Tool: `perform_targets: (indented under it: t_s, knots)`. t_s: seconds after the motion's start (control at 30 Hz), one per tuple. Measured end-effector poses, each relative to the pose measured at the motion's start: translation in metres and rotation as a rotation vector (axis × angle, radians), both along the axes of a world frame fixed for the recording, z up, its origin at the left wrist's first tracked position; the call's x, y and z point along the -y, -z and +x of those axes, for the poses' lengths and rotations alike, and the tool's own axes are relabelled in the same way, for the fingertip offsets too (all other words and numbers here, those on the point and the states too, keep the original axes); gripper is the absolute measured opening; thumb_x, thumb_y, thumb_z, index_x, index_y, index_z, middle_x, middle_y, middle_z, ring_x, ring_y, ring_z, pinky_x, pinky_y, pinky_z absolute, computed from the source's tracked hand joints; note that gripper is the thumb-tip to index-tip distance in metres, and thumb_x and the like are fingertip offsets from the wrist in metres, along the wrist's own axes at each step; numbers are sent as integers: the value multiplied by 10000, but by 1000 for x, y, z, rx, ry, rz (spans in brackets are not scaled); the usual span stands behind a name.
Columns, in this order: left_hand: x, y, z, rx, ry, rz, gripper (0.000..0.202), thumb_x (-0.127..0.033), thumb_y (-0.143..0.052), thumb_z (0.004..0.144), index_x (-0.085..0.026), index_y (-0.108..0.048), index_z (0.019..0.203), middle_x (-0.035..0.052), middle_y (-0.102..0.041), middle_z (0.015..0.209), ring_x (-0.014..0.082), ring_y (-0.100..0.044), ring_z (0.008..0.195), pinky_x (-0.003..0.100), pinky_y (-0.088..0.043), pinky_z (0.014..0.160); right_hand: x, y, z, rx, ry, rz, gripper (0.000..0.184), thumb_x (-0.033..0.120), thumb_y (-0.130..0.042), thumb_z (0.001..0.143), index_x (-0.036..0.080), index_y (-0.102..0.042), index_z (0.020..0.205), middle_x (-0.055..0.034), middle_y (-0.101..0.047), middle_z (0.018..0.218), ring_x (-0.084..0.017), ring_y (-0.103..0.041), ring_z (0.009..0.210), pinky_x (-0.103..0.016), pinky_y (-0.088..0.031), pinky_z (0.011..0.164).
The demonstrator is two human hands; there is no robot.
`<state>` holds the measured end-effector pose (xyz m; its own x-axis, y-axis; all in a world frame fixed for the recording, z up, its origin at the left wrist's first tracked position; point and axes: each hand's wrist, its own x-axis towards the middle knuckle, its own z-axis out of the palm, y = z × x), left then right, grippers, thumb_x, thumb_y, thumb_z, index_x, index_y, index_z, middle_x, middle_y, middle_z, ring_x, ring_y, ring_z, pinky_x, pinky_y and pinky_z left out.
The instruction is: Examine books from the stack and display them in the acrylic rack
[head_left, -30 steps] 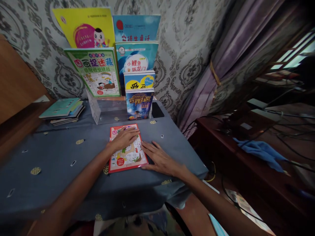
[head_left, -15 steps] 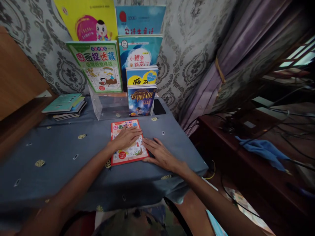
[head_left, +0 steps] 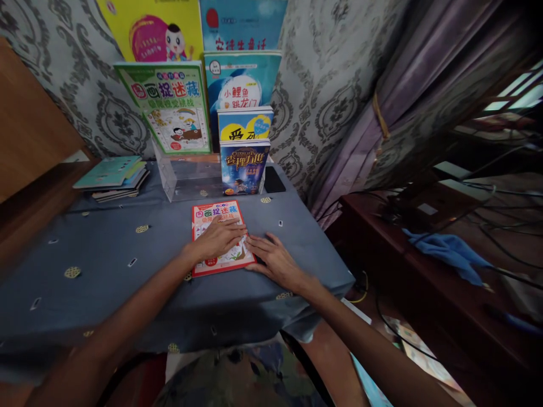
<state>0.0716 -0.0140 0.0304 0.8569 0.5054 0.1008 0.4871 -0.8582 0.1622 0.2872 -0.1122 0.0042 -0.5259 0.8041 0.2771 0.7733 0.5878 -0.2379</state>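
While both hands lie on the desk, neither clasps anything. The left hand (head_left: 219, 239) rests palm-down, fingers stretched flat, on the thin red-bordered picture book (head_left: 214, 214). That book lies flat on the blue-grey clothed desk (head_left: 106, 254), and the hand hides the middle of its cover, leaving only the title strip beyond the fingertips and a red corner near the wrist. The right hand (head_left: 275, 261) lies just beside it, also spread flat, on the cloth at the book's right edge. Its fingertips meet that edge, but whether they slip under the cover cannot be told. A small dark patch between thumb and book is too dim to make out.

Beyond the left hand's fingertips stands a clear plastic display stand (head_left: 186, 182), with a dark blue book (head_left: 245, 167) propped upright at its right end. A yellow-and-blue book (head_left: 245, 125) behind it shows only its upper part, and a green puzzle book (head_left: 169, 107) leans further back. The topmost yellow book (head_left: 148, 28) is cut off by the frame. Well to the left of the left hand lies a stack of thin teal booklets (head_left: 111, 178). Beyond the right hand, a flat black object (head_left: 274, 181) is half hidden behind the stand. Far to the right of that hand, a crumpled blue cloth (head_left: 445, 251) lies in shadow.
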Motion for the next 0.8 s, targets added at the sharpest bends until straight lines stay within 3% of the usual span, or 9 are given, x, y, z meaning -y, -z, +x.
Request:
perform_targets:
  t_s: [0.17,0.3,0.63,0.8]
  knots:
    - [3,-1,-4,8,68,-83,427,-407,-308,1062,-294,-577,1373,31,-583,1444,230,-453,1404,485,-270,1134,5,0,-3,-28,21,58,377,413,-591,966,211,-645,1279,-114,-711,1246,-271,-614,1218,-579,-307,1150]
    - [9,-2,-5,5,54,-42,411,-393,-323,1059,-298,-594,1353,28,-600,1424,251,-456,1402,526,-234,1148,9,-2,-6,-27,32,76,345,380,-610,963,220,-658,1265,-94,-734,1199,-265,-629,1176,-572,-338,1127]
    - [20,2,-7,-8,29,3,421,-361,-312,1059,-327,-533,1415,18,-565,1462,248,-396,1445,547,-173,1180,53,12,-10,-9,81,112,368,253,-478,1016,202,-597,1360,-126,-672,1318,-274,-591,1246,-573,-370,1112]
    - [30,4,-6,-9,35,21,426,-377,-316,1057,-305,-537,1414,38,-573,1454,253,-392,1449,554,-136,1192,59,17,-10,-54,94,103,374,240,-439,1025,214,-592,1365,-123,-667,1328,-264,-580,1264,-578,-376,1111]
